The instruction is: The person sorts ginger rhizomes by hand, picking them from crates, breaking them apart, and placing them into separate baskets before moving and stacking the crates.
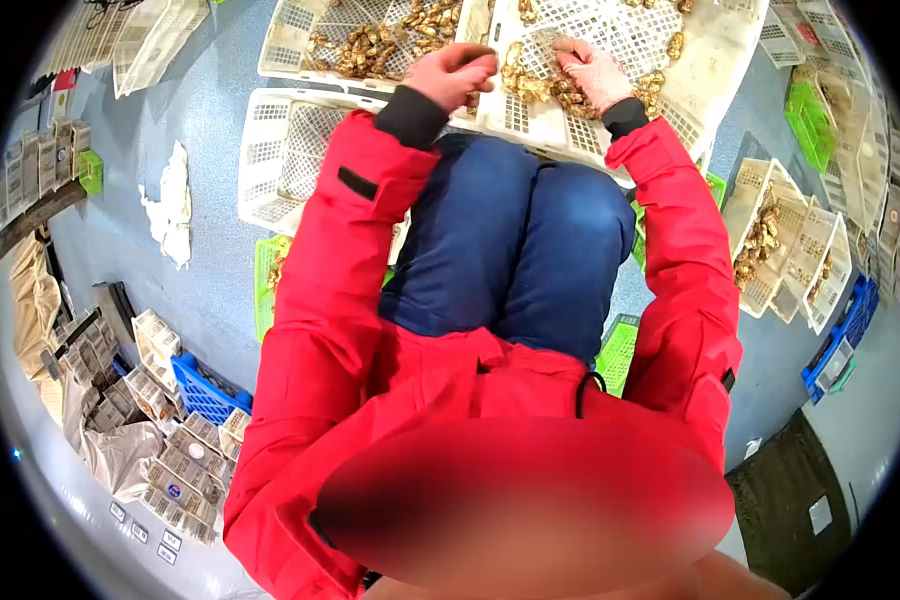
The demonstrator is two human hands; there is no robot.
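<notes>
My left hand is over the edge where two white crates meet, its fingers curled and thumb drawn in. Whether it holds anything is hidden. My right hand reaches into the white crate in front of me, fingers bent but apart. Right beside and beneath it lie brown-and-cream knobbly pieces, bulb-like in shape; I see nothing gripped in it. More such pieces lie in the crate to the left.
A white crate stands left of my knees, with green crates lower down. Crates with brown pieces stand on the right. A white crumpled sheet lies on the blue floor. Blue baskets and stacked crates line both sides.
</notes>
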